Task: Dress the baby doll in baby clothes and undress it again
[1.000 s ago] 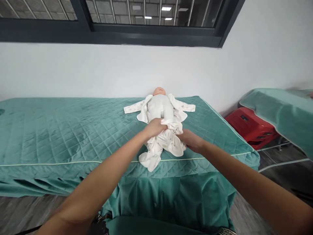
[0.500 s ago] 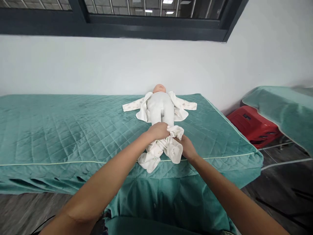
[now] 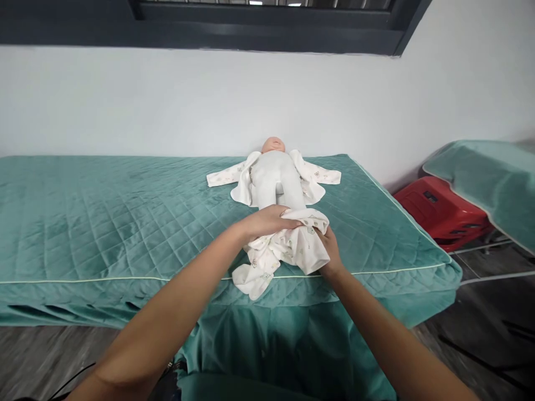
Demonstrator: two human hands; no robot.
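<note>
A baby doll lies on its back on a teal quilted bed, head toward the wall. A white printed baby suit is spread open under it, sleeves out to both sides. My left hand grips the bunched legs of the suit from above, at the doll's lower end. My right hand holds the same cloth from the right side, fingers tucked under the fabric. One suit leg trails over the bed's front edge.
A white wall runs behind the bed, with a dark window frame above. A red plastic stool stands on the floor to the right, next to a second teal-covered bed. Dark floor lies between them.
Both hands have drawn the suit's leg cloth up and to the right, spreading it wider over the doll's lower end. The view has tipped slightly downward.
</note>
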